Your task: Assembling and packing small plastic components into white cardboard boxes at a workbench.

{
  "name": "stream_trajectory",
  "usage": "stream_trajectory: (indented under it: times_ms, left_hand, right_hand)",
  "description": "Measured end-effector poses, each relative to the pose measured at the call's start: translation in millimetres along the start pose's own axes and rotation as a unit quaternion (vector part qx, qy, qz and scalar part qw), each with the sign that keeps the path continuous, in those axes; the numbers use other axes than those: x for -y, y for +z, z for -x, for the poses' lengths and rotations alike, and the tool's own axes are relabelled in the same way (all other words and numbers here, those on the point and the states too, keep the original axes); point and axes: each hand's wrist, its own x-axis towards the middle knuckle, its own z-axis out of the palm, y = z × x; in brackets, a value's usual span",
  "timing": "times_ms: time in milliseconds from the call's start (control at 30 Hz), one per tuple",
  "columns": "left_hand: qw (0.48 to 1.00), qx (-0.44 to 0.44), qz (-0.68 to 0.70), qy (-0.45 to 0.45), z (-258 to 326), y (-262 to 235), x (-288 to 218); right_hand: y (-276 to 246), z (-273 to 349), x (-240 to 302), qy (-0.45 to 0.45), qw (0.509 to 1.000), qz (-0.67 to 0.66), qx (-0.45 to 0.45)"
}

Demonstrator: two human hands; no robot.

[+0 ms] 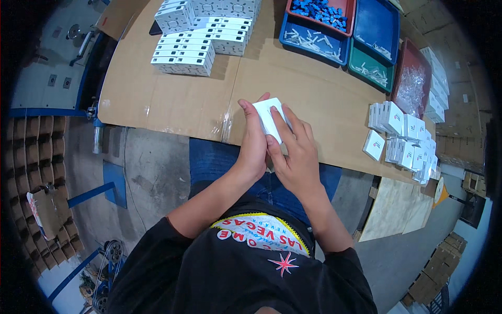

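Head view, so everything's seen from above. Going left to right: stacks of white flat cartons (185,52) are piled at the far left part of the cardboard-covered worktop (172,102), well apart from the hands. At the near edge, about the middle, a small white box (269,119) is held just above the worktop between both hands.

The box looks like thin folded card, so it's probably very light, fairly stiff along its creases but easily dented on the flat faces if squeezed hard. A smooth finish is suggested, a bit slippery maybe. It's best gripped by the edges and corners rather than the broad panels.

The left hand (254,144) is curled around the box's left side, thumb up along the edge, fingers mostly hidden behind it. The right hand (295,154) is laid over the front, with fingers fairly straight and close together, pressed on the face. So both hands are closed onto the box, not spread.

Further right, coloured trays (374,26) with small parts sit at the far edge, and a cluster of finished little white boxes (402,141) is stood near the right edge.
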Motion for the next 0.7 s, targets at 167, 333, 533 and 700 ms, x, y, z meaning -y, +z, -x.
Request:
stream_trajectory:
  times_ms: [167, 333, 533, 700]
  left_hand:
    - [1.0, 0.015, 0.019, 0.008, -1.2, -2.9, 8.8]
    - [0.999, 0.029, 0.035, 0.01, -1.8, -0.7, 14.1]
    - [0.999, 0.019, 0.039, 0.017, -2.9, -5.2, 15.7]
    - [0.999, -0.001, 0.031, 0.014, -5.2, -4.0, 16.1]
  right_hand:
    - [-7.1, -6.6, 1.4, -0.085, 0.985, 0.149, -0.021]
    - [3.5, -4.0, -13.9, -0.132, 0.991, -0.001, 0.018]
    - [7.5, -3.0, -9.1, -0.129, 0.991, 0.016, 0.023]
    - [6.5, -3.3, -9.4, -0.102, 0.994, -0.013, 0.043]
